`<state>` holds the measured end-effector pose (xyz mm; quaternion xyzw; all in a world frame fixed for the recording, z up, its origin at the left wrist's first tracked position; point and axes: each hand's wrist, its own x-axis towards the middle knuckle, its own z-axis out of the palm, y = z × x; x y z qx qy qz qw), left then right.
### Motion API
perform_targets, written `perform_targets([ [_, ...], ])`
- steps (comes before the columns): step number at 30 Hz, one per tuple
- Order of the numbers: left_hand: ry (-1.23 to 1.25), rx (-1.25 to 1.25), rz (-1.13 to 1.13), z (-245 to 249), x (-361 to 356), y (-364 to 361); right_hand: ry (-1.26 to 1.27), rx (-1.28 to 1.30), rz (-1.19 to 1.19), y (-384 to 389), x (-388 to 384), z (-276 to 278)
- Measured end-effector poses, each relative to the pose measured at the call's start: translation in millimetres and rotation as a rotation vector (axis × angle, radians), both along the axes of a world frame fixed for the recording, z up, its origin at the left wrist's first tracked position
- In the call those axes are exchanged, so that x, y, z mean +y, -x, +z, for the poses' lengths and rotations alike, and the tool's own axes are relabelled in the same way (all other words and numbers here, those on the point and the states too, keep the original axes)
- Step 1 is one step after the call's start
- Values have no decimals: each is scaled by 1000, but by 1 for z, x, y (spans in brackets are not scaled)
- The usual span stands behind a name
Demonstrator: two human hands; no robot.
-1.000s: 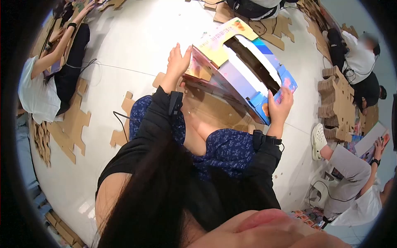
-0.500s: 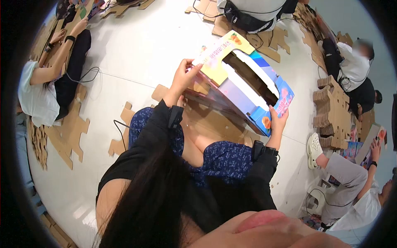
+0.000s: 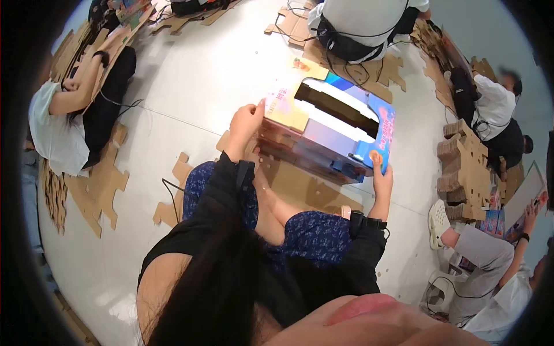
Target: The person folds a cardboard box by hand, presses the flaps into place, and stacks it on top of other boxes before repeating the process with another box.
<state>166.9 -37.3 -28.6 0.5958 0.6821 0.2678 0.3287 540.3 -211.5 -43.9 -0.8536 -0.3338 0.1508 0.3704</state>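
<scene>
A printed cardboard box (image 3: 329, 136) in yellow, blue and purple is held up in front of me, above my lap. Its top has a long opening edged with white flaps. My left hand (image 3: 247, 126) grips the yellow end, thumb near the upper edge and fingers partly hidden. At the blue end, my right hand (image 3: 382, 180) holds the lower right corner, thumb on the printed face. Under the box, a flat brown cardboard piece (image 3: 306, 187) lies on the floor by my legs.
Brown cardboard cut-outs (image 3: 95, 187) lie on the floor at left. A stack of cardboard pieces (image 3: 461, 164) stands at right. Several people sit nearby: one person (image 3: 60, 130) at left, another (image 3: 363, 26) ahead, others at right. A cream clog (image 3: 440, 225) is near my right side.
The box has turned to lie more level, and its far yellow end has come down and left. Both hands still hold it; the right hand is slightly lower.
</scene>
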Motion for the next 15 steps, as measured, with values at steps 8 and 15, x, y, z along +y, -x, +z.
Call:
perform_targets([
  [8,98,-283,-85,-62,25,0,92,637,-79,-13,1,-9],
  [15,121,-399,-110,-47,17,-9,-29,803,-45,-9,6,-22],
])
